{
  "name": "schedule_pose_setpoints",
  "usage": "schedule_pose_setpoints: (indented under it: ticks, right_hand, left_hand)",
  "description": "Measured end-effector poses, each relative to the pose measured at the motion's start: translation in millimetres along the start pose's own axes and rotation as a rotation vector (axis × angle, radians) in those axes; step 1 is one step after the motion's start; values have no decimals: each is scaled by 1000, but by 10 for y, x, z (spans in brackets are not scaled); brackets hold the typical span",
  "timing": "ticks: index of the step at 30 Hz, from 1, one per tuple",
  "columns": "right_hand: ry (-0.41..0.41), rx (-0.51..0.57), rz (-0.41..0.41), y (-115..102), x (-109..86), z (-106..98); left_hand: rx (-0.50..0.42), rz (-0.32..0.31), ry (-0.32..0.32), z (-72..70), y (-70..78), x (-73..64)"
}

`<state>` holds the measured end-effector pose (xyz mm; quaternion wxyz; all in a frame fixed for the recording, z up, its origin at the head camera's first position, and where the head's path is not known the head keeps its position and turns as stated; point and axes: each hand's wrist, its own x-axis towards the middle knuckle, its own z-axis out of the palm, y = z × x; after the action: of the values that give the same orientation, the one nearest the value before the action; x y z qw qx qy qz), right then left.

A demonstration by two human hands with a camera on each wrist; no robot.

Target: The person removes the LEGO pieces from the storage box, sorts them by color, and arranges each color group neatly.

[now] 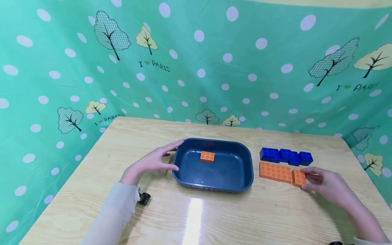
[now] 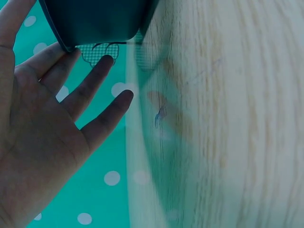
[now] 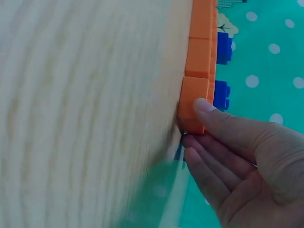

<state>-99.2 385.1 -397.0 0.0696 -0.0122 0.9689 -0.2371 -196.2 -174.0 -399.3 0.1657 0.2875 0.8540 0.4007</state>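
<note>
My left hand rests at the left end of a dark blue rectangular tub, fingers spread and fairly straight, the thumb over the rim. Fingertips touch the tub's corner in the left wrist view. An orange building brick with studs on top lies inside the tub. On the right, my right hand pinches a small orange building brick between thumb and fingers. That brick stands at the end of a row of orange bricks on the table.
Several blue bricks stand in a row just behind the orange ones. The wooden table ends at the back against a green dotted curtain. A small black object shows at the left sleeve.
</note>
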Motion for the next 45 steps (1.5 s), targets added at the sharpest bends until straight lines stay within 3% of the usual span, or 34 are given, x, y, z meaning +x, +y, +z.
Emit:
schedule_pose_setpoints:
  ticks: [9, 16, 20, 24, 28, 31, 35, 38, 40, 42, 45]
  right_hand:
    - [32, -59, -60, -77, 80, 62]
    - [24, 23, -14, -108, -39, 29]
    - [59, 66, -10, -221, -84, -58]
    - [118, 159, -97, -512, -67, -71]
    - [136, 291, -245, -964, 39, 55]
    - [93, 389, -317, -1341, 179, 247]
    - [-3, 516, -336, -1845, 391, 593]
    - [-40, 474, -357, -2152, 576, 865]
    - [-70, 366, -376, -2279, 676, 1006]
    - [-87, 252, -378, -2339, 729, 1090]
    - [-97, 176, -368, -2361, 749, 1112]
  left_hand:
    - [-14, 12, 9, 11, -7, -26]
    - [1, 19, 8, 29, 11, -49]
    - [-1, 22, 24, 35, 16, -79]
    - [3, 32, 26, 21, 21, -75]
    - [6, 21, 17, 18, 15, -49]
    - [0, 12, 11, 33, -2, -39]
    - [1, 11, -4, 54, -27, -57]
    - [3, 7, 11, 57, -45, -84]
    - [6, 7, 18, 52, -56, -94]
    - [10, 12, 18, 43, -57, -82]
    - [24, 39, 16, 20, -37, -36]
